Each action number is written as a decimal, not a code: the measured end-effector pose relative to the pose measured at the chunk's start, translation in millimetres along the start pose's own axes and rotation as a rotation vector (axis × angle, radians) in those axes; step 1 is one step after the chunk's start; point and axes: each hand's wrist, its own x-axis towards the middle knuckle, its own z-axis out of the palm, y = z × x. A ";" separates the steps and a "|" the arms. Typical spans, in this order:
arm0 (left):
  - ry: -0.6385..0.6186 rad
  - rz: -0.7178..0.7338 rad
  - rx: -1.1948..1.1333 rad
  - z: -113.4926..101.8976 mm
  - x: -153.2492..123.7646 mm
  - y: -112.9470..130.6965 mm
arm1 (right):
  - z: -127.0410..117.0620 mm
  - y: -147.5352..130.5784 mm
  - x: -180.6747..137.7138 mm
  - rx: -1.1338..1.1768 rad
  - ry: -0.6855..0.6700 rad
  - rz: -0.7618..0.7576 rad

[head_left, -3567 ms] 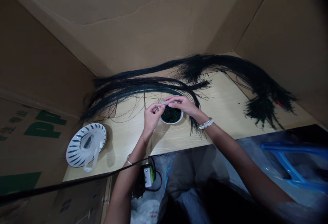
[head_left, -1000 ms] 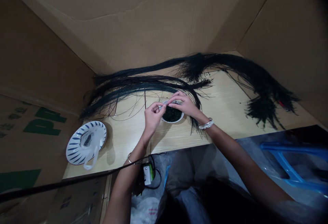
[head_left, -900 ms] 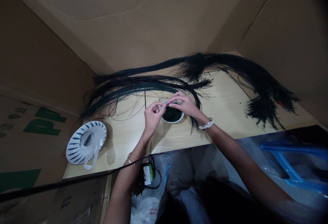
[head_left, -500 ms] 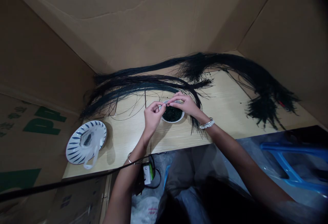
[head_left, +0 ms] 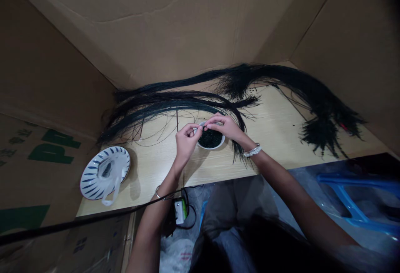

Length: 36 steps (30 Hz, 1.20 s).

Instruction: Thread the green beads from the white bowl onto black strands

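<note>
In the head view, the left hand (head_left: 186,142) and the right hand (head_left: 227,127) nearly meet at the fingertips, each drawn into a pinch; a dark speck shows between them, but whether either is clamped on a strand I cannot tell. Just beneath the fingertips sits the white bowl (head_left: 215,147), upright on the table (head_left: 268,123), holding small dark pieces (head_left: 210,138). These look light, hard and prone to roll, so picking them singly between thumb and forefinger should suit; the bowl, likely smooth and rigid, is best steadied by its rim. Beyond the hands lie long dark strands (head_left: 184,105), probably light, springy and easily tangled, better held near an end. Well left of the left hand, a striped plate (head_left: 90,181) carries a clear plastic bag (head_left: 117,179).
</note>
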 end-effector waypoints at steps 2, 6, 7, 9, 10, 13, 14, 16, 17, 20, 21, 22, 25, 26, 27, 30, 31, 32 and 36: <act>-0.007 0.000 -0.006 -0.1 -0.1 0.8 | -0.4 0.8 0.1 0.010 -0.006 0.006; -0.012 -0.006 -0.018 -0.2 0.2 3.4 | -1.2 3.1 0.1 0.026 -0.021 0.015; -0.011 -0.007 -0.023 -0.3 0.4 3.8 | -1.4 3.5 0.0 0.023 -0.024 0.017; -0.011 -0.007 -0.032 -0.3 0.8 4.2 | -1.6 4.1 -0.1 0.015 -0.028 0.023; -0.013 -0.009 -0.036 -0.2 0.9 4.2 | -1.6 4.1 -0.1 0.014 -0.029 0.025; -0.019 -0.023 -0.056 0.0 1.2 3.4 | -0.9 3.7 0.0 0.041 -0.035 0.028; -0.019 -0.029 -0.064 0.1 1.2 3.0 | -0.3 3.6 0.0 0.059 -0.037 0.031; -0.014 -0.045 -0.079 0.5 0.9 1.9 | 1.4 3.9 0.1 0.101 -0.036 0.045; -0.012 -0.053 -0.086 0.8 0.8 1.3 | 2.3 4.2 0.1 0.122 -0.029 0.056; -0.016 -0.069 -0.100 1.9 0.2 -0.7 | 4.5 5.2 0.1 0.162 -0.003 0.078; -0.016 -0.071 -0.102 2.3 0.0 -1.3 | 4.8 5.4 0.0 0.164 0.003 0.077; -0.015 -0.073 -0.103 2.8 -0.2 -1.8 | 4.9 5.4 0.0 0.160 0.008 0.073; -0.005 -0.080 -0.113 3.8 -0.7 -3.1 | 4.6 4.4 -0.1 0.142 0.013 0.065; -0.003 -0.086 -0.120 3.9 -0.8 -3.6 | 4.6 4.0 -0.1 0.138 0.014 0.067; -0.002 -0.092 -0.128 4.0 -0.8 -4.1 | 4.6 3.6 -0.1 0.138 0.014 0.071; -0.008 -0.123 -0.154 3.8 -0.9 -6.0 | 5.2 3.0 0.0 0.148 0.005 0.071; -0.010 -0.137 -0.164 3.7 -0.9 -6.6 | 5.5 3.1 0.0 0.157 0.001 0.068; -0.011 -0.149 -0.173 3.7 -0.8 -7.1 | 5.8 3.3 0.0 0.169 -0.001 0.066; -0.014 -0.174 -0.200 4.1 -0.6 -7.4 | 6.2 4.4 -0.5 0.185 0.002 0.070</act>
